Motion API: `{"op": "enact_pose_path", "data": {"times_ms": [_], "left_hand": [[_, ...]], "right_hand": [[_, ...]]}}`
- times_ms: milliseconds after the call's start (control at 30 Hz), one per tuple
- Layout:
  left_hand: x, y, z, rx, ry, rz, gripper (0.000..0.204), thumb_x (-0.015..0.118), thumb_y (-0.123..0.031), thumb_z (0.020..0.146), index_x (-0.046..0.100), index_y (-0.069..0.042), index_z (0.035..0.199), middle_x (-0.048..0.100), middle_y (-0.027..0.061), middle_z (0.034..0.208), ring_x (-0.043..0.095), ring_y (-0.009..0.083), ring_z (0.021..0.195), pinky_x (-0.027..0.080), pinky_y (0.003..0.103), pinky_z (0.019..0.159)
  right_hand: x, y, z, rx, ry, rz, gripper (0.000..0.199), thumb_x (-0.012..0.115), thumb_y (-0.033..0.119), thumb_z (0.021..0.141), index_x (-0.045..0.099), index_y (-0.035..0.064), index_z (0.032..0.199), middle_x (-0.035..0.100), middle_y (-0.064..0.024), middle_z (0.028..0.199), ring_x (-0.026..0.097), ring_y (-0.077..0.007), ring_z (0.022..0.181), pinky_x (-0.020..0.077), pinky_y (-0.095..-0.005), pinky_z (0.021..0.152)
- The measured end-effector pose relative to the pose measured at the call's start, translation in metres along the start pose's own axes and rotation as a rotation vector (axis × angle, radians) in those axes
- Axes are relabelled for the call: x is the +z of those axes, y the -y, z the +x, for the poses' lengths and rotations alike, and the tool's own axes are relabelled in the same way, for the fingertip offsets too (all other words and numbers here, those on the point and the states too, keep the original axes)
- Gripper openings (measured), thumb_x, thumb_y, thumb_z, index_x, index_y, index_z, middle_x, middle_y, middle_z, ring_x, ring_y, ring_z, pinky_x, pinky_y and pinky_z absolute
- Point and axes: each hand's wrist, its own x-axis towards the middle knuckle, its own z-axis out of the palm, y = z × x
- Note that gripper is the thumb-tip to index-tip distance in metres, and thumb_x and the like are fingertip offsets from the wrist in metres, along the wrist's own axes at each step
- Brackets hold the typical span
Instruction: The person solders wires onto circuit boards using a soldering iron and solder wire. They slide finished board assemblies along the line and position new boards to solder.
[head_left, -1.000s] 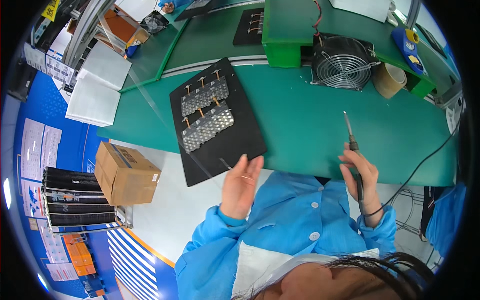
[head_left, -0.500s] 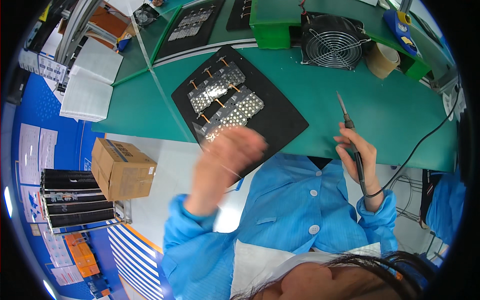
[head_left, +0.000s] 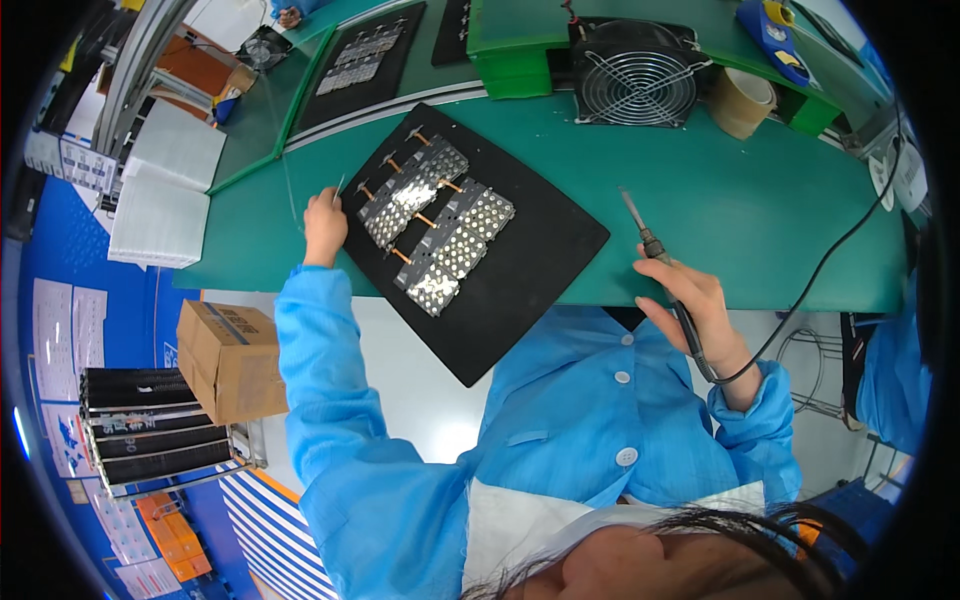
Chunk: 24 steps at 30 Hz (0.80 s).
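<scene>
My right hand [head_left: 690, 300] grips a soldering iron [head_left: 683, 318], its metal tip pointing up and away over the green bench. At the left edge of the black mat [head_left: 540, 235], my left hand [head_left: 325, 228] pinches a thin silvery wire [head_left: 340, 184] that sticks up past the fingertips. The mat lies at an angle and overhangs the bench's near edge. Two rows of grey circuit boards [head_left: 462, 248] with shiny round dots rest on it. Short orange-brown leads [head_left: 424, 220] stick out along each row. Neither the iron nor my left hand touches the boards.
A black fan with a wire guard [head_left: 638, 88] stands at the back, beside a tan tape roll [head_left: 742, 104] and a blue-yellow device [head_left: 772, 42]. The iron's cord [head_left: 835, 268] curves right. More boards [head_left: 362, 58] lie beyond a rail. A cardboard box [head_left: 232, 360] is at left.
My left hand has swung away from over the near boards to the mat's left edge, uncovering the boards. My right hand has shifted slightly left with the soldering iron.
</scene>
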Motion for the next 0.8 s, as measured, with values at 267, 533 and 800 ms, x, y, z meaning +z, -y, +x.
{"op": "enact_pose_path", "data": {"times_ms": [267,533,800], "left_hand": [[-0.027,-0.026,-0.075,0.036,0.173,-0.364,0.025,0.045,-0.01,0.098,0.06,0.001,0.115,0.061,0.0023,0.089,0.055,0.0112,0.084,0.046,0.026,0.076],[-0.05,-0.116,-0.133,-0.145,0.532,-0.836,0.022,0.044,-0.01,0.1,0.058,0.001,0.112,0.054,0.0031,0.086,0.052,0.0099,0.076,0.046,0.023,0.059],[-0.046,-0.181,-0.144,-0.067,0.709,-0.942,0.021,0.042,-0.01,0.102,0.054,0.002,0.113,0.053,0.0053,0.092,0.053,0.0131,0.082,0.05,0.026,0.068]], "right_hand": [[-0.012,-0.001,-0.012,0.1,-0.068,-0.096,0.038,0.068,-0.002,0.078,0.06,0.0009,0.115,0.064,-0.0195,0.097,0.063,-0.0338,0.076,0.051,-0.0348,0.067],[-0.036,-0.013,-0.03,0.181,-0.276,-0.35,0.037,0.068,-0.004,0.079,0.061,0.0026,0.115,0.066,-0.0192,0.099,0.066,-0.0345,0.085,0.0515,-0.034,0.075],[-0.081,-0.034,-0.039,0.345,-0.324,-0.45,0.037,0.069,-0.003,0.08,0.06,0.0029,0.116,0.066,-0.0184,0.101,0.066,-0.0313,0.087,0.0502,-0.0318,0.077]]}}
